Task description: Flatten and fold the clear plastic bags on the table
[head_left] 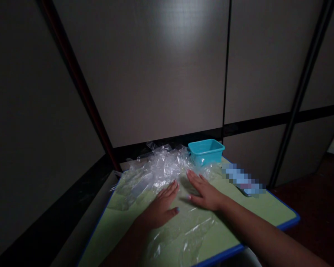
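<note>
My left hand is stretched out over a clear plastic bag on the light green table, its thumb apart from the fingers. Opposite it, my right hand also has its fingers extended, with the palm turned down and inward. Both hands are at the far part of this bag, and neither grips anything. Just beyond the fingertips lies a crumpled heap of clear plastic bags, spreading to the left. Whether the bag under my hands joins the heap, I cannot tell.
A turquoise plastic basket stands at the table's far edge, beside the heap. To the right lies a flat object, blurred by pixels. The green table has a blue rim. Cabinet panels rise close behind and to the left.
</note>
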Motion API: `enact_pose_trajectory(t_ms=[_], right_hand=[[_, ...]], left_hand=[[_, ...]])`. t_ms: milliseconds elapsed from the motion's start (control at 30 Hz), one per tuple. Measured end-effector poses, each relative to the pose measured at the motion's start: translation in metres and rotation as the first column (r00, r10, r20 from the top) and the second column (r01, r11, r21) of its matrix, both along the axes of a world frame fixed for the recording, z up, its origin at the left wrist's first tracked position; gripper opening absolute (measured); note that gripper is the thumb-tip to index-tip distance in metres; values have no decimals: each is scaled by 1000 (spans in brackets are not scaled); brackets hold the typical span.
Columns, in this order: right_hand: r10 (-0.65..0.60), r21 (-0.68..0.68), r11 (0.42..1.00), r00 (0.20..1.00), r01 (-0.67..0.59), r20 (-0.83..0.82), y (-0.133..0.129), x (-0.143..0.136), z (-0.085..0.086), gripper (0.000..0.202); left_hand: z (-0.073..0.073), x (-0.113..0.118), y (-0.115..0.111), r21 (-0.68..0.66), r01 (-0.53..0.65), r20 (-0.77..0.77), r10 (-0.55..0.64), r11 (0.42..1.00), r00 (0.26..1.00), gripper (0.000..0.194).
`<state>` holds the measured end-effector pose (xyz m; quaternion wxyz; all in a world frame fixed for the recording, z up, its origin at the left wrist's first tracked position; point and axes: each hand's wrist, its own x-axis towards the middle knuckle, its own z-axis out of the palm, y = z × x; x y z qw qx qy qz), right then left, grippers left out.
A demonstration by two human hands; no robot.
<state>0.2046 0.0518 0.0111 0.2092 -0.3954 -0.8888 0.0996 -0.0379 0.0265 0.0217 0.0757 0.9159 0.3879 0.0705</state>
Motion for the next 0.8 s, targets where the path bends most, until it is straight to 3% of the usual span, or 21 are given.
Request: enact_pose_trajectory(t_ms=[67, 167, 533, 800], right_hand=[[103, -110, 990, 991, -93, 87, -4, -5, -1, 88], [166, -194, 972, 971, -132, 174, -8, -9, -1, 95], [157, -204, 973, 962, -111, 225, -7, -9, 1, 98], [167, -225, 967, 961, -116, 222, -6, -9, 0, 100]], left_hand=[[-5, 4, 0, -79, -39, -75, 33, 996, 997, 82], [-5, 6, 0, -145, -74, -155, 51, 987, 987, 97], [-7, 5, 1, -139, -71, -170, 47, 988, 984, 113], [-7, 6, 3, -165, -98, -198, 64, 981, 978, 110]])
